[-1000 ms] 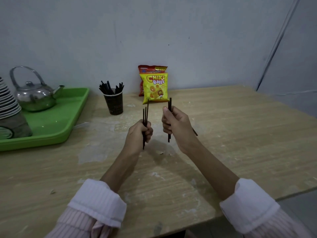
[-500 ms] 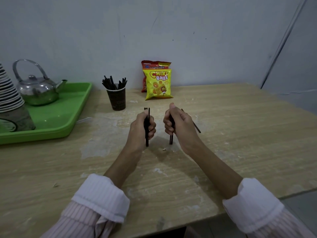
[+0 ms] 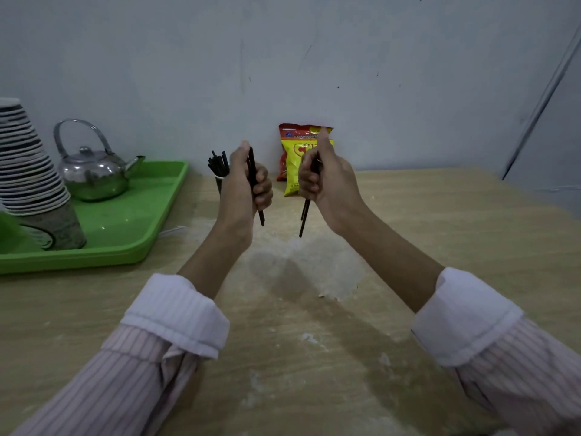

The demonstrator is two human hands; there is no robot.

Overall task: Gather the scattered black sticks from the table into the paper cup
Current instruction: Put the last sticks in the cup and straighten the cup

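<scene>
- Both hands have risen since half a second ago: then they held their sticks low over the table (image 3: 440, 215), and now they hang higher, in front of the cup and the snack bag.
- The left hand (image 3: 245, 184) has its fingers curled tight round a bunch of black sticks (image 3: 251, 166). The sticks run upright through the fist, and their lower ends poke out below the little finger.
- The right hand (image 3: 327, 180), thumb up, grips a second bunch (image 3: 304, 218). This bunch is mostly hidden in the fist, and its lower ends slant out beneath the fingers.
- The two bunches are apart and clear of the table.
- The paper cup (image 3: 219, 184) stands behind the left hand, largely hidden by it, with more sticks (image 3: 217, 160) standing in it.
- The snack bag (image 3: 290, 165) stands by the wall.
- A kettle (image 3: 91, 174) and stacked cups (image 3: 28, 171) sit on the green tray (image 3: 132, 234).
</scene>
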